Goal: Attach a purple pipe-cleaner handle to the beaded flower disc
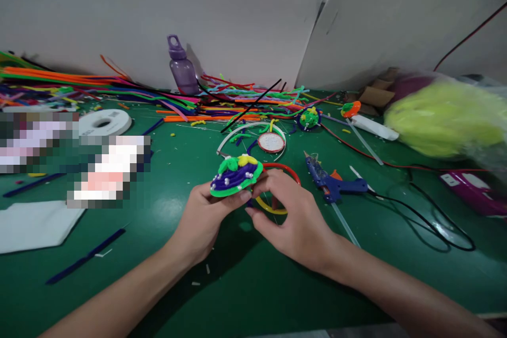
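Observation:
My left hand [202,219] grips a small pipe-cleaner ornament [233,179], purple with a bright green rim, white beads and green and yellow shapes on top. The thumb presses along its lower edge. My right hand [291,214] meets the ornament's right side with fingers curled. A scrap of dark blue shows by the right fingertips, but what they pinch is hidden. Just behind that hand is a red and yellow hoop [291,171], partly covered by the fingers. Farther back lie a pale ring [233,131] and a white disc with a red rim [271,142].
A blue glue gun [332,182] with its black cord lies at right, near a purple box [471,193]. Pipe cleaners [237,108] and a purple bottle [183,66] line the wall. At left are a white spool [103,124], white sheet [35,227] and blurred area.

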Demonstrator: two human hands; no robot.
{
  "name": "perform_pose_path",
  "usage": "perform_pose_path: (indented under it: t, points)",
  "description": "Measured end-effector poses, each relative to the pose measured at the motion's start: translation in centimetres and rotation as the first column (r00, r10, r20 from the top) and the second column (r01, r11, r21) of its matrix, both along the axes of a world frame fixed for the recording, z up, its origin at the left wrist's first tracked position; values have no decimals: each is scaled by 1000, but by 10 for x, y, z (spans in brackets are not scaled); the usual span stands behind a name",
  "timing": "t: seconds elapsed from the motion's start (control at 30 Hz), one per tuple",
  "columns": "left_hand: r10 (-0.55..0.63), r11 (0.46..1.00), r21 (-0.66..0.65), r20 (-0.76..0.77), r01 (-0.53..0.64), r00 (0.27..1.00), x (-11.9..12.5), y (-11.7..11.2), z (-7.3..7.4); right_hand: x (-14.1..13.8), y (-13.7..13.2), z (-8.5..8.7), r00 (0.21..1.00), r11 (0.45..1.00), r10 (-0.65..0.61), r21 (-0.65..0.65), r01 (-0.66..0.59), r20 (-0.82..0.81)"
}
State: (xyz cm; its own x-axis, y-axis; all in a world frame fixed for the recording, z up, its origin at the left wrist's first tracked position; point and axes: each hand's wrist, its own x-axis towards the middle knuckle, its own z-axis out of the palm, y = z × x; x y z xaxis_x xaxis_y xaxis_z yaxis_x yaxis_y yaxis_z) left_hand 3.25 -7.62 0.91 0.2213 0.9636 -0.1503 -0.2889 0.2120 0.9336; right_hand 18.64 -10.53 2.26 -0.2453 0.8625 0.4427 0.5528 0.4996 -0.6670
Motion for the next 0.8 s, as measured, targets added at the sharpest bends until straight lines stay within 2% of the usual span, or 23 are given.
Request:
perform_pose_path:
  t: [0.23,0.3,0.4,0.53,0.67,0.8]
  points:
    - [90,996,24,-35,-89,995,4,-2,-2,-6,-1,-5,995,996,-84,22,83,56]
    - [99,995,-5,-27,-99,995,5,-3,-2,-8,-1,-6,991,994,-104,29,102,83]
    - [93,993,-64,-24,-95,995,5,-1,-1,-8,-1,-4,990,995,-90,-34,94,111]
    - [89,986,-141,-5,-89,996,1,3,0,-3,0,2,997,994,-42,-101,48,65]
    - [97,972,-218,58,-82,994,0,5,1,1,1,2,997,995,-36,-86,43,73]
    - [90,970,-237,120,-59,989,2,3,1,-1,1,-5,990,998,-65,-19,68,124]
